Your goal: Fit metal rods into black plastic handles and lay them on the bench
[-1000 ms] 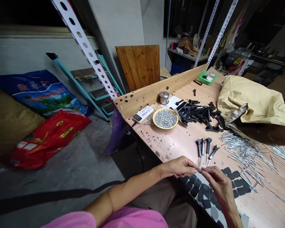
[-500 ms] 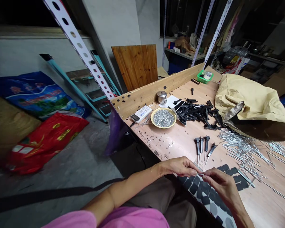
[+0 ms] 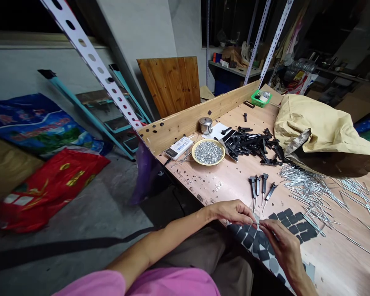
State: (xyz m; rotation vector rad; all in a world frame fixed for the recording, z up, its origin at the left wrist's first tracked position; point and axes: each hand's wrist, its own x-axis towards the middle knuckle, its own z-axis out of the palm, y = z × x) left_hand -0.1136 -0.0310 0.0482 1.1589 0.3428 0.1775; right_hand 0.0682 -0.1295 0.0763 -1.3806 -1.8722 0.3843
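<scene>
1. Essentially nothing has shifted over the last second: the left hand and right hand stay fingertip to fingertip at the near edge of the workbench; only the head view has swung slightly; judged from this, fine work on one piece is still under way.
2. Grip: both hands pinch a small thin metal piece between thumb and forefinger; it is too small to tell its exact kind.
3. Location: the piece is held just above a sheet of black pads, near four black-handled pins lying side by side.
4. Surroundings: loose metal pins to the right; a yellow bowl of small silver parts, a heap of black plastic parts and a tan sack lie farther back.
</scene>
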